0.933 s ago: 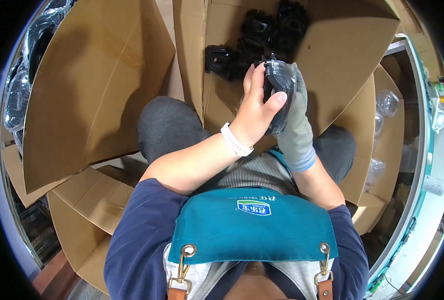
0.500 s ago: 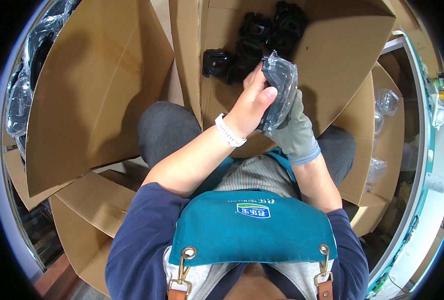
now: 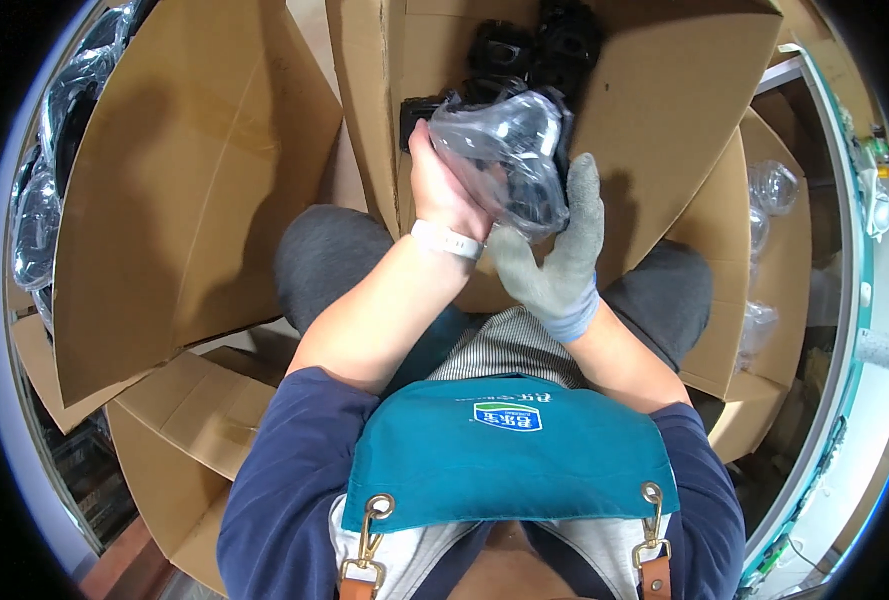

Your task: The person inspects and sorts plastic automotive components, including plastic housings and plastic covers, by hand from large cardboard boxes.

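My bare left hand (image 3: 449, 190), with a white band at the wrist, grips a black part in clear plastic wrap (image 3: 509, 160). The part is tilted over the open cardboard box, and its glossy wrap catches the light. My right hand (image 3: 559, 250) wears a grey glove. Its fingers stretch upward beside the part's right edge and its thumb is apart, close to the part's lower end; whether it touches I cannot tell. Beyond the part, several black molded parts (image 3: 504, 48) lie in the box, some hidden behind the wrapped one.
The cardboard box (image 3: 664, 130) stands open between my knees, one tall flap (image 3: 194, 180) rising at left. More clear-wrapped parts (image 3: 39, 220) are at the far left. At right, another carton (image 3: 719, 290) stands near clear wrapped items (image 3: 772, 188) and a green-edged white bench (image 3: 879, 290).
The wrapped part has turned from edge-on to showing its broad side and moved left. My left hand has shifted left; the gloved hand has opened from behind the part to beside it.
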The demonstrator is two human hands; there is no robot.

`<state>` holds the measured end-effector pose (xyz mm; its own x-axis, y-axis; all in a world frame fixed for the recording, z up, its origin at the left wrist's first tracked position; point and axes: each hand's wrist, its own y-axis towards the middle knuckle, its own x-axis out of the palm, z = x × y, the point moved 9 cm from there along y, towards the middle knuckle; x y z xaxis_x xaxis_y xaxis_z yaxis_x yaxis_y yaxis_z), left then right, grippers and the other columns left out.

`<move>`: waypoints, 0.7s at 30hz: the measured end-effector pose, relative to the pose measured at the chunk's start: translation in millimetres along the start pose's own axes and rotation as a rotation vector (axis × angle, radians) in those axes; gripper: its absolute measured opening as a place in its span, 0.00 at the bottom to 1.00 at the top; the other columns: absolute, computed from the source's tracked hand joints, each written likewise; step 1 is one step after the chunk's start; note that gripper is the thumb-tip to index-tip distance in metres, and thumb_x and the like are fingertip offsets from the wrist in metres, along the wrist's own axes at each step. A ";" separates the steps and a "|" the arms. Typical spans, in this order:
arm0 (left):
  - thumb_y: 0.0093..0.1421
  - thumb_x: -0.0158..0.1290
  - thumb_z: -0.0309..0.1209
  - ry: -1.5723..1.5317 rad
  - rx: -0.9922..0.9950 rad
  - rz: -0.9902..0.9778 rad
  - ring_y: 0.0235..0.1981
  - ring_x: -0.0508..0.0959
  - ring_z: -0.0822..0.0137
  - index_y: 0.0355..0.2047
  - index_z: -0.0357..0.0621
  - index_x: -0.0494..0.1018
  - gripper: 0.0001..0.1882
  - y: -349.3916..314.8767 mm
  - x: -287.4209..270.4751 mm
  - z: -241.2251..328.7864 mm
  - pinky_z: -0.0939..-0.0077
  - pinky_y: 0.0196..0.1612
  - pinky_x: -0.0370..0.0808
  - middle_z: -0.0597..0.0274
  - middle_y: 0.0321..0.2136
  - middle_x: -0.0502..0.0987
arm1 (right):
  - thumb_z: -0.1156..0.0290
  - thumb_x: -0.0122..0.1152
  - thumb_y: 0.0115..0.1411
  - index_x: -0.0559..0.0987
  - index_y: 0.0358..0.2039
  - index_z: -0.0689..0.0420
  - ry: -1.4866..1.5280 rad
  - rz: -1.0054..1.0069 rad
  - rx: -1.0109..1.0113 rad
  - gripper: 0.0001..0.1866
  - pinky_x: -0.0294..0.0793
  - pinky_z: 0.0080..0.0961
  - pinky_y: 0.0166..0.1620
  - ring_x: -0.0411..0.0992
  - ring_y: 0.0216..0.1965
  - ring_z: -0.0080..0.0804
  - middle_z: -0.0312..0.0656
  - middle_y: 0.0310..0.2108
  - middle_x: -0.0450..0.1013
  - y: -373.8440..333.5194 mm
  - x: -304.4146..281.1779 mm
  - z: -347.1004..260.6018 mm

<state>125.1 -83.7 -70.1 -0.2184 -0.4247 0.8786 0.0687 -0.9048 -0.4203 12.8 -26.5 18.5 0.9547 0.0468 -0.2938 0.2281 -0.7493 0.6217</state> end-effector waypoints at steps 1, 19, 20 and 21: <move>0.62 0.30 0.54 0.010 -0.042 -0.023 0.42 0.76 0.58 0.43 0.46 0.73 0.30 -1.7 5.8 0.8 0.58 0.47 0.72 0.59 0.40 0.77 | 0.76 0.57 0.55 0.49 0.62 0.66 0.027 -0.034 -0.011 0.37 0.63 0.31 0.56 0.62 0.54 0.34 0.48 0.53 0.60 7.7 0.6 -11.5; 0.57 0.43 0.53 0.188 0.405 -0.367 0.32 0.75 0.65 0.34 0.43 0.71 0.24 -26.3 29.8 66.9 0.71 0.38 0.73 0.59 0.30 0.75 | 0.60 0.47 0.65 0.63 0.55 0.64 0.821 0.022 0.432 0.23 0.61 0.25 0.56 0.64 0.52 0.26 0.39 0.51 0.65 28.0 -29.1 6.3; 0.57 0.41 0.54 0.139 0.418 -0.244 0.31 0.74 0.65 0.32 0.43 0.71 0.25 -25.8 22.8 66.2 0.73 0.36 0.72 0.59 0.28 0.74 | 0.57 0.44 0.66 0.65 0.54 0.63 0.822 0.002 0.490 0.24 0.62 0.25 0.55 0.66 0.50 0.28 0.40 0.48 0.67 33.5 -31.1 3.0; 0.57 0.41 0.54 0.141 0.416 -0.245 0.31 0.74 0.65 0.32 0.43 0.71 0.25 -24.1 20.6 63.5 0.73 0.36 0.72 0.59 0.28 0.74 | 0.57 0.44 0.66 0.65 0.54 0.63 0.821 0.006 0.490 0.24 0.62 0.25 0.55 0.66 0.50 0.28 0.40 0.48 0.67 32.6 -33.1 1.3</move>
<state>180.7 -72.6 -27.4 -0.4045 -0.2158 0.8887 0.3747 -0.9256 -0.0542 -11.6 -53.3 47.5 0.8340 0.3513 0.4256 0.2953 -0.9356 0.1935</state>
